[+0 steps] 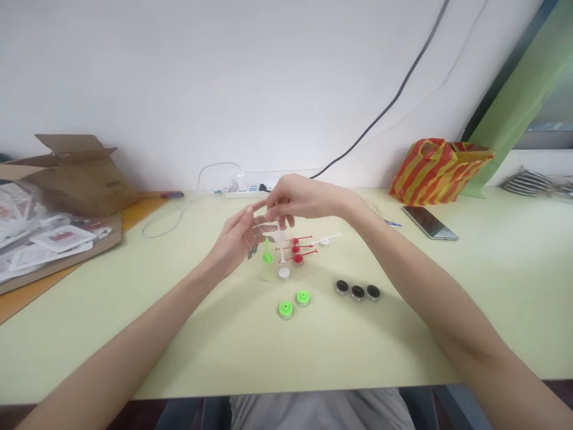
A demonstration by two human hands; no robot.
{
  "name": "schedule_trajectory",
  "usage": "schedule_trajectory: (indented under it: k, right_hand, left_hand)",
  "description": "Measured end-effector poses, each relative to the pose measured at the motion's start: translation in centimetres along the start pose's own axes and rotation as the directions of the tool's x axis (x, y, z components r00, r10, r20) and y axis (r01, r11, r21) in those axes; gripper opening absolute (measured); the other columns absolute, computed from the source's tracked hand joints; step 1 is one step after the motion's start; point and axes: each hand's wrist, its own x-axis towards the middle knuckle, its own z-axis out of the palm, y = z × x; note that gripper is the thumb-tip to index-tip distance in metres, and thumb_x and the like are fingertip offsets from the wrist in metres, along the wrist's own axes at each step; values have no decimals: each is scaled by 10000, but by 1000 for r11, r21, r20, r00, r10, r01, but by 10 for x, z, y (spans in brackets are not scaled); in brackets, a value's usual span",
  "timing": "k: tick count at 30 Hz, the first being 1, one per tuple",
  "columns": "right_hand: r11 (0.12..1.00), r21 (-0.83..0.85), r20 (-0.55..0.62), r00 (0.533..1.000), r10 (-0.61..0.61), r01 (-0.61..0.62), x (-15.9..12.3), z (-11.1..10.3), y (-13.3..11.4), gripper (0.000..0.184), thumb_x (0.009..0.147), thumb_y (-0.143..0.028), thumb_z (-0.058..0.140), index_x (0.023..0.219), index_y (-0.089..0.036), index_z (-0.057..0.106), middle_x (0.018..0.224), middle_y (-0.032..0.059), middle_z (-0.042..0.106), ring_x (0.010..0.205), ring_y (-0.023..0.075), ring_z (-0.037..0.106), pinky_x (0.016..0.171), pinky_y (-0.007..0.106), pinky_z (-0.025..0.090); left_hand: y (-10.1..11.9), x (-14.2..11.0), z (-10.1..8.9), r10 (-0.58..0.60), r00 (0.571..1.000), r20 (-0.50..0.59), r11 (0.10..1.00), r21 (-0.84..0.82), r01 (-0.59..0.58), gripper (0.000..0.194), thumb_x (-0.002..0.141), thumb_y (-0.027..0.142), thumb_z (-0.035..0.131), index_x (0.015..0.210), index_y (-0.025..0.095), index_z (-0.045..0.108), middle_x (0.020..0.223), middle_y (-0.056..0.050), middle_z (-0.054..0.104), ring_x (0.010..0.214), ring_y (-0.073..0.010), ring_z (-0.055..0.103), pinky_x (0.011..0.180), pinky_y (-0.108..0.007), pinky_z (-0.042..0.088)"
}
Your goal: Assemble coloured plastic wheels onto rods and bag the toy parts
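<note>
My right hand (298, 197) reaches in from the right with its fingertips pinched on a white plastic arrow (282, 248), which hangs down from them. Close against those fingertips is my left hand (235, 242), thumb raised and fingers stretched out; their tips are blurred and partly hidden. Just below the hands are a green arrow (267, 258) with a round centre and a white round disc (284, 274). Red arrows on round bases (298, 259) sit right of the white arrow, beside another white arrow with a base (324, 242).
Two green discs (303, 298) and three black discs (357, 292) lie nearer the front. A phone (430, 223) and striped bag (439, 173) are at the right. A power strip (246, 191) is by the wall. A cardboard box (85, 179) and packets (62, 237) occupy the left.
</note>
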Motion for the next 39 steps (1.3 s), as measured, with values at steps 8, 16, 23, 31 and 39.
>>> schedule_trajectory:
  k: [8, 16, 23, 31, 39]
  right_hand:
    - [997, -75, -161, 987, -15, 3, -12, -13, -2, 93, 945, -134, 652, 998, -195, 698, 835, 20, 748, 785, 150, 666, 656, 261, 446]
    - [987, -130, -408, 902, -140, 94, 4, -3, -1, 156, 873, -67, 660, 799, -204, 668, 852, 24, 736, 840, 185, 662, 765, 328, 506]
    - [970, -213, -600, 769, -222, 113, -4, -16, 5, 122, 968, -198, 593, 1044, -240, 679, 1169, 54, 738, 1046, 214, 661, 899, 365, 523]
    - [662, -364, 93, 681, 726, -656, -33, -47, 77, 452, 769, -242, 843, 1196, -210, 699, 1101, 102, 764, 943, 276, 716, 744, 355, 556]
    - [589, -352, 412, 445, 795, -728, -13, -15, 124, 476, 549, -263, 946, 985, -156, 788, 863, 104, 771, 863, 289, 736, 724, 371, 593]
  left_hand:
    - [5, 1, -6, 54, 999, -5, 998, 33, -53, 550, 1045, 560, 532, 1497, 253, 579, 1302, -134, 751, 1121, -313, 744, 889, -403, 596]
    - [11, 2, -7, 93, 995, 33, 993, 73, -95, 874, 886, 526, 783, 1633, 330, 374, 1391, -136, 703, 1264, -349, 678, 1033, -492, 557]
    - [0, -3, -1, -84, 996, 0, 960, 269, 81, 714, 810, 398, 873, 1436, 189, 602, 1260, -183, 754, 1005, -338, 778, 803, -445, 652]
    - [-6, 0, -6, -92, 991, -96, 974, 196, 109, 611, 855, 521, 815, 1349, 185, 686, 1393, -180, 694, 1205, -360, 715, 841, -410, 672]
    - [-13, 1, -12, -106, 985, -134, 986, 111, 121, 570, 886, 525, 788, 1335, 184, 708, 1426, -162, 678, 1242, -339, 695, 843, -365, 667]
